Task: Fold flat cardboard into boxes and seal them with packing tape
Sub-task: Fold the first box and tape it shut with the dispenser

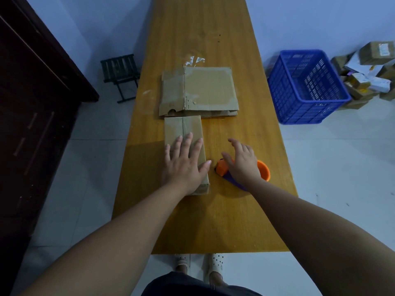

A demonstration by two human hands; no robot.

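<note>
A small folded cardboard box point(183, 127) lies on the wooden table point(235, 221), its taped seam running lengthwise. My left hand point(184, 162) presses flat on its near half with straight, spread fingers. To the right of the box lies an orange and purple tape dispenser point(264, 170). My right hand point(241, 162) hovers over it with loosely spread fingers, covering its middle; it does not grip it. Behind the box lies a stack of flat cardboard point(201, 91).
A blue plastic crate point(305, 86) stands on the floor right of the table, with a heap of parcels point(369, 71) beyond it. A small black stool point(119, 75) and a dark cabinet point(32, 103) are to the left. Tape scraps point(195, 60) stick to the table.
</note>
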